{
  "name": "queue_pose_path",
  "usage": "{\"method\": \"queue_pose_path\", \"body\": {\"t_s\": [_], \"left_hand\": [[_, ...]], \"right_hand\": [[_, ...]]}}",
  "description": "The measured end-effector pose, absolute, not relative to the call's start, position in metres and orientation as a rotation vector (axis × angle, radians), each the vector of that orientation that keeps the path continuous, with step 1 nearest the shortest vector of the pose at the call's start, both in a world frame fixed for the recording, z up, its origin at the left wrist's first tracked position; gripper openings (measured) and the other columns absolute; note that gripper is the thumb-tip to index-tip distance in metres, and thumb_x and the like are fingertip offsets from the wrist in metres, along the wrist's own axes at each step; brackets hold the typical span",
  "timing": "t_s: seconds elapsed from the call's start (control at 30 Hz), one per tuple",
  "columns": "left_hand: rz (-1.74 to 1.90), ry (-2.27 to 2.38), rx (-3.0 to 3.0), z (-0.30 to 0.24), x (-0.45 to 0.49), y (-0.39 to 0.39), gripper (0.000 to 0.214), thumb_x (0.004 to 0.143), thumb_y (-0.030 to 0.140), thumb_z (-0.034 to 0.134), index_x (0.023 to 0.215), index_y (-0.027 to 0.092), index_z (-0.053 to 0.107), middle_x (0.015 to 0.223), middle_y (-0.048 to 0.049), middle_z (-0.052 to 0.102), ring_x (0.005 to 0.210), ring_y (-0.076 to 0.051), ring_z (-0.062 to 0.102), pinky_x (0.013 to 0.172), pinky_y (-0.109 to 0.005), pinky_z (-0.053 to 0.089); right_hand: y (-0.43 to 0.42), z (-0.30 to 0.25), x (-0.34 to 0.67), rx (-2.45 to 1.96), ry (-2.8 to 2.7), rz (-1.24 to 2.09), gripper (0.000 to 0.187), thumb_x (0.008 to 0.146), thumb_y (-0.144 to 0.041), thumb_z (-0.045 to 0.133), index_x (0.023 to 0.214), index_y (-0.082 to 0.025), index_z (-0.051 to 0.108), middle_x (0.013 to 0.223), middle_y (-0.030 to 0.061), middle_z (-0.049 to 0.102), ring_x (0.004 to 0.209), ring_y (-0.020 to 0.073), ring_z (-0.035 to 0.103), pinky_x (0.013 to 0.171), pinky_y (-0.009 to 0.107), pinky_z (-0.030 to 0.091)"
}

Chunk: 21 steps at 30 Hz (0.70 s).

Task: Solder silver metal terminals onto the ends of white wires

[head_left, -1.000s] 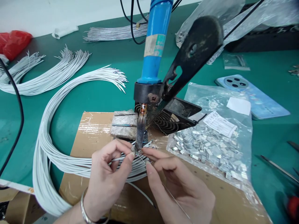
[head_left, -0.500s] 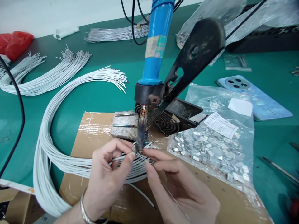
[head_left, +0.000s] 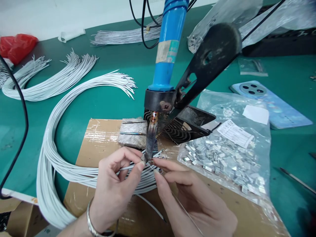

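Note:
A blue-handled soldering iron (head_left: pixel 164 62) hangs tip-down in a black bracket (head_left: pixel 207 62), its metal shaft (head_left: pixel 150 141) reaching my fingertips. My left hand (head_left: pixel 116 186) pinches the ends of a long bundle of white insulated wires (head_left: pixel 55 158). My right hand (head_left: pixel 195 200) holds a thin solder wire (head_left: pixel 187 214), which runs from the iron's tip down past my palm. Both hands meet right at the tip, and my fingers hide the exact contact point. A silver bangle (head_left: pixel 92 219) circles my left wrist.
The wires lie over a taped cardboard box (head_left: pixel 86 154) on a green mat (head_left: pixel 98 108). A coiled iron stand (head_left: pixel 176 130) sits beyond the hands. To the right are a plastic bag of small metal pieces (head_left: pixel 222 161) and a phone (head_left: pixel 271 105). More white wire bundles (head_left: pixel 51 79) lie behind.
The whole view has drifted slightly, so things sit a little further right. Both hands stay at the iron's tip, and the solder wire is still held.

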State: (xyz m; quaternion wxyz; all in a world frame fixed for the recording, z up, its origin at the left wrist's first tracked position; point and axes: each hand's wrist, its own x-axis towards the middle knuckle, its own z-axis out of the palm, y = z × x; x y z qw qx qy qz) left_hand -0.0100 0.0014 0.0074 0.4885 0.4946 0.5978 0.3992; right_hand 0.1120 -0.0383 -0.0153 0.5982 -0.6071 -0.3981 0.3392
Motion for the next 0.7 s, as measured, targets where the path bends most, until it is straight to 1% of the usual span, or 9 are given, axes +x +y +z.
{"method": "queue_pose_path", "body": {"t_s": [0.13,0.23,0.33,0.5,0.7], "left_hand": [[0.974,1.456,1.216,0.0070,-0.0113,0.0009,0.015,0.084,0.023,0.070,0.070,0.017,0.068,0.088,-0.0070,0.074,0.070,-0.015,0.065,0.055,-0.022,0.044],[0.969,1.451,1.223,0.0063,-0.0118,0.0003,0.015,0.084,0.023,0.070,0.070,0.017,0.068,0.089,-0.0070,0.075,0.069,-0.015,0.065,0.056,-0.022,0.045],[0.967,1.447,1.230,0.0049,-0.0115,0.0003,0.014,0.085,0.022,0.070,0.071,0.017,0.069,0.090,-0.0070,0.075,0.070,-0.015,0.065,0.056,-0.022,0.045],[0.969,1.441,1.242,0.0046,-0.0107,0.0014,0.014,0.085,0.021,0.070,0.071,0.017,0.068,0.089,-0.0065,0.075,0.069,-0.014,0.064,0.054,-0.021,0.043],[0.972,1.440,1.238,0.0056,-0.0123,-0.0012,0.014,0.085,0.021,0.070,0.071,0.018,0.069,0.089,-0.0064,0.075,0.070,-0.014,0.065,0.056,-0.021,0.045]], "right_hand": [[-0.0383,-0.0163,0.1125,-1.395,-0.932,0.781,0.014,0.081,-0.017,0.079,0.073,-0.025,0.072,0.094,-0.0003,0.081,0.075,0.0136,0.075,0.076,0.021,0.058],[-0.0384,-0.0162,0.1122,-1.398,-0.931,0.776,0.014,0.081,-0.017,0.079,0.072,-0.025,0.072,0.094,-0.0004,0.081,0.075,0.0122,0.074,0.075,0.019,0.057],[-0.0384,-0.0157,0.1118,-1.397,-0.927,0.786,0.015,0.082,-0.017,0.079,0.072,-0.025,0.071,0.095,-0.0022,0.081,0.077,0.0101,0.074,0.078,0.016,0.056],[-0.0382,-0.0153,0.1125,-1.392,-0.912,0.807,0.015,0.084,-0.018,0.077,0.073,-0.026,0.070,0.096,-0.0044,0.081,0.079,0.0082,0.074,0.078,0.013,0.055],[-0.0388,-0.0166,0.1136,-1.391,-0.939,0.816,0.015,0.084,-0.017,0.077,0.074,-0.027,0.071,0.097,-0.0041,0.081,0.080,0.0102,0.074,0.078,0.016,0.056]]}}
